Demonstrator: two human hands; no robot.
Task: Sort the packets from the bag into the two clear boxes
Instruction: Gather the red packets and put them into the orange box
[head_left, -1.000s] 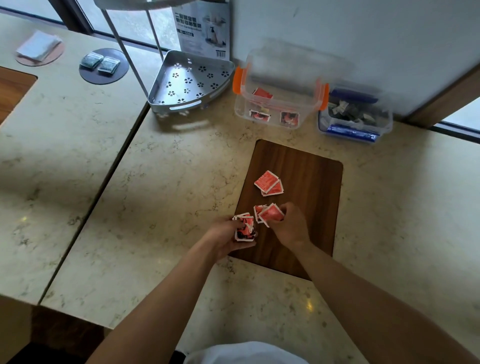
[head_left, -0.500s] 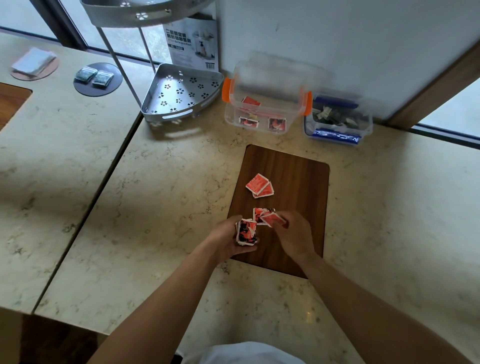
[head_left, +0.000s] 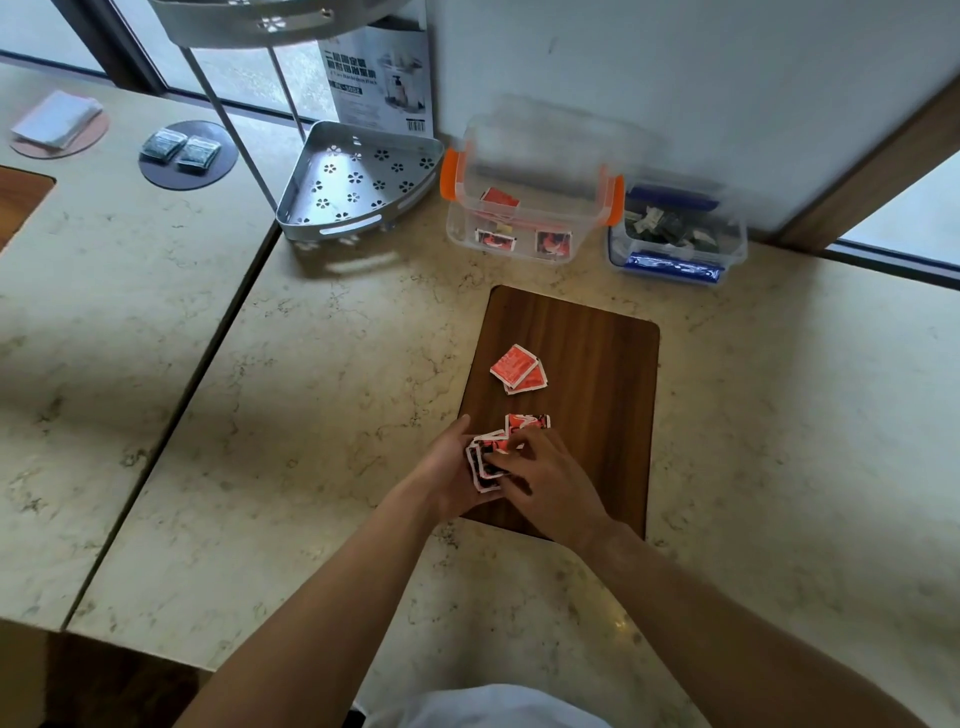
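Note:
My left hand (head_left: 451, 474) holds a small stack of red packets (head_left: 487, 459) at the near left corner of the wooden board (head_left: 597, 364). My right hand (head_left: 548, 480) rests against that stack, fingers pressing a packet onto it. One red packet (head_left: 527, 422) lies on the board just beyond the hands, and two more red packets (head_left: 518, 369) overlap further back. The clear box with orange latches (head_left: 530, 208) at the wall holds several red packets. The clear box with blue latches (head_left: 675, 234) to its right holds dark packets.
A metal corner shelf (head_left: 358, 182) stands left of the boxes, with a printed carton (head_left: 379, 78) behind it. On the left counter, a dark coaster (head_left: 188, 154) carries two dark packets and a brown coaster (head_left: 60, 132) carries white paper. A gap runs between the two counters.
My right hand has brought the red packet it held leftwards onto the stack in my left hand. The camera has tilted, so the boxes sit higher in view.

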